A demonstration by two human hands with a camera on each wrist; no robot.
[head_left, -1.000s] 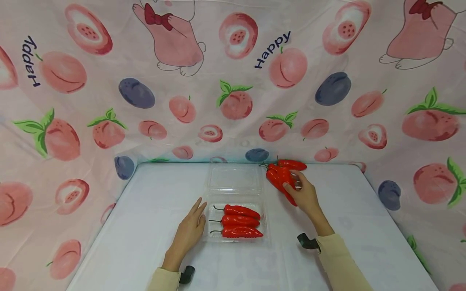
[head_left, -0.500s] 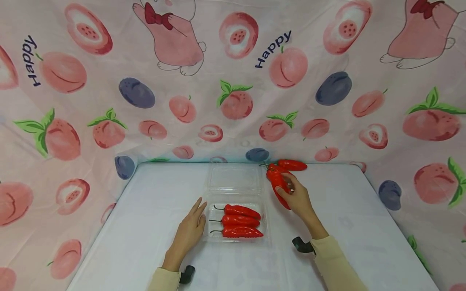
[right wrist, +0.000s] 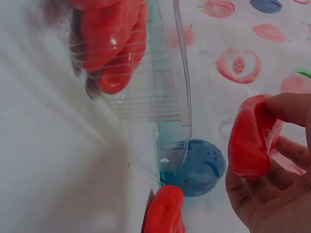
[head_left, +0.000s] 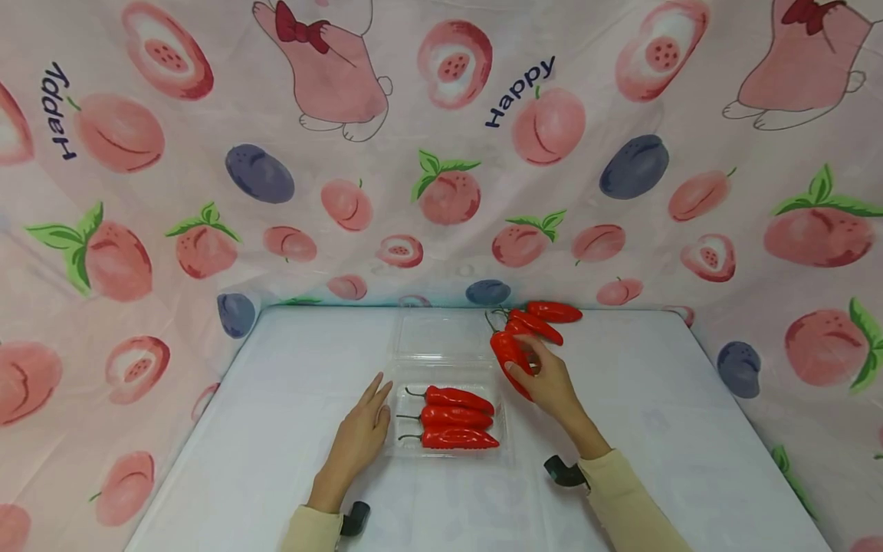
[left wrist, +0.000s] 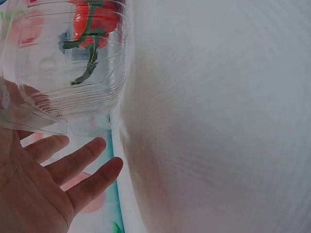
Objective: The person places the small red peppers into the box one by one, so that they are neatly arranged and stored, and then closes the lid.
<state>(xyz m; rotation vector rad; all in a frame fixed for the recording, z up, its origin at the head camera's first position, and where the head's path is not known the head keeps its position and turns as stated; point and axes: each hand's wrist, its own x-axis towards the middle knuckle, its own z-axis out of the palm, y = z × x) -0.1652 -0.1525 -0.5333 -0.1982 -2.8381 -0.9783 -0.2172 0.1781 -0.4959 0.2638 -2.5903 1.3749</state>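
Observation:
My right hand [head_left: 552,383] grips a red pepper [head_left: 509,354] between thumb and fingers, just right of a clear plastic container [head_left: 448,455]. In the right wrist view the same pepper [right wrist: 250,138] is raised off the table. Three red peppers [head_left: 457,418] lie side by side in the container, stems to the left; its lid [head_left: 444,333] is folded back behind. Against the container's left side, my left hand [head_left: 359,437] has its fingers extended. The left wrist view has those spread fingers [left wrist: 77,162] by the container wall [left wrist: 73,104], with green stems seen through it.
More red peppers [head_left: 538,326] lie at the table's back right, one [head_left: 554,312] at the back edge. Behind the white table [head_left: 262,445] hangs a fruit-printed cloth [head_left: 386,176]. Black wrist-worn pieces [head_left: 564,471] stick out near both sleeves.
My right hand has moved left and slightly toward me with the pepper, drawing it away from the others at the back right. The left hand has stayed beside the container.

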